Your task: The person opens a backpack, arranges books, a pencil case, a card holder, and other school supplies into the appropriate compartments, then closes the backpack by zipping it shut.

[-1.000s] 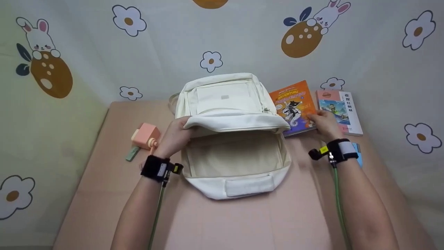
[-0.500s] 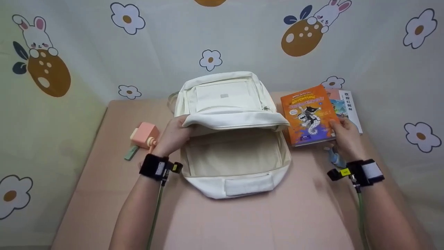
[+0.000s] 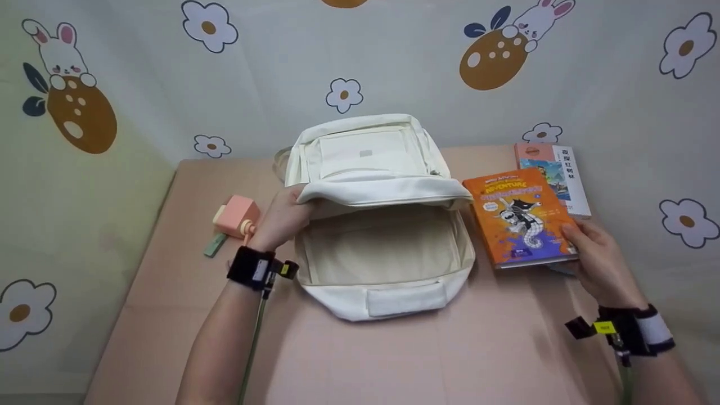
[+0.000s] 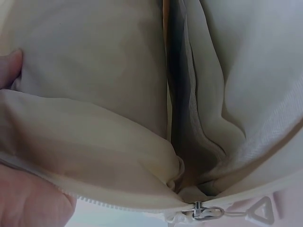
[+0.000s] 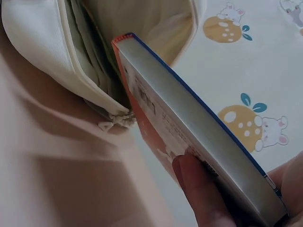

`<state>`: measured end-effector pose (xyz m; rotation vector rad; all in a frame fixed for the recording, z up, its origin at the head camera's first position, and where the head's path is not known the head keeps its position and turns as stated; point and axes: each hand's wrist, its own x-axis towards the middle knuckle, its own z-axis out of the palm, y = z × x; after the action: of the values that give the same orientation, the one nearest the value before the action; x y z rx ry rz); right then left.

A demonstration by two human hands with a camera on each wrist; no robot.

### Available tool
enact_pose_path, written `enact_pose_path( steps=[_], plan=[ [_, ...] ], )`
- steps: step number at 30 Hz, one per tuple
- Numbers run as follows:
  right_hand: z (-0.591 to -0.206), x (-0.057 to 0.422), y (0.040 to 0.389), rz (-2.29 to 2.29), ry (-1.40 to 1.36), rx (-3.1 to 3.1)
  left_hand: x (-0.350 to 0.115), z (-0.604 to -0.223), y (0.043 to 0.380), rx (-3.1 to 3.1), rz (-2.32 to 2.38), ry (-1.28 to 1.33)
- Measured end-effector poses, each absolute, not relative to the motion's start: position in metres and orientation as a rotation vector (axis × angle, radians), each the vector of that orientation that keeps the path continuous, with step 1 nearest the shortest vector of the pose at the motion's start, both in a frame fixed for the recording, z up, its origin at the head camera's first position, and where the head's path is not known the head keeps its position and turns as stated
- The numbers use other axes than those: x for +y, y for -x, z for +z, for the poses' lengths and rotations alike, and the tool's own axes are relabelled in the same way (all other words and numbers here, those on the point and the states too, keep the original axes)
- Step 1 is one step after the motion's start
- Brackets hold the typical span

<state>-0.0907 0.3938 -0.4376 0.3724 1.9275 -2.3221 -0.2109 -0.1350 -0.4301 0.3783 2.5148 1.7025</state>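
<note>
A white backpack [image 3: 337, 301] lies on the table with its main compartment unzipped and its front flap [image 3: 388, 194] raised. My left hand [image 3: 281, 219] pinches the flap's left edge; in the left wrist view the zipper pull [image 4: 208, 211] hangs beside the cream lining [image 4: 94, 56]. To the right of the backpack, my right hand [image 3: 602, 267] holds an orange and purple book [image 3: 514, 216] by its right edge, cover up. Seen from the right wrist, thumb and fingers sit on either side of the book [image 5: 189, 123], whose far end points toward the bag opening.
A second book [image 3: 562, 185] with a pink and white cover lies behind the held one. Left of the backpack are a pink box-like object [image 3: 239, 215] and a small green piece [image 3: 215, 246]. A blue item is mostly hidden under the held book. Printed cloth [image 3: 394, 67] hangs behind.
My right hand has drawn the orange book from beside the backpack's flap toward me and to the right, uncovering the second book. My left hand stays on the flap.
</note>
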Motion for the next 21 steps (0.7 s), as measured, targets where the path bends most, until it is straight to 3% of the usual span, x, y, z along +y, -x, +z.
enact_pose_path(
  steps=[11,21],
  plan=[
    [-0.424,0.417,0.051,-2.201,-0.411,1.871,-0.135,-0.430,0.211,2.512,1.720,-0.381],
    [-0.416,0.394,0.053,-1.974,-0.387,1.713,-0.133,-0.430,0.210,2.491,1.758,-0.397]
  ],
)
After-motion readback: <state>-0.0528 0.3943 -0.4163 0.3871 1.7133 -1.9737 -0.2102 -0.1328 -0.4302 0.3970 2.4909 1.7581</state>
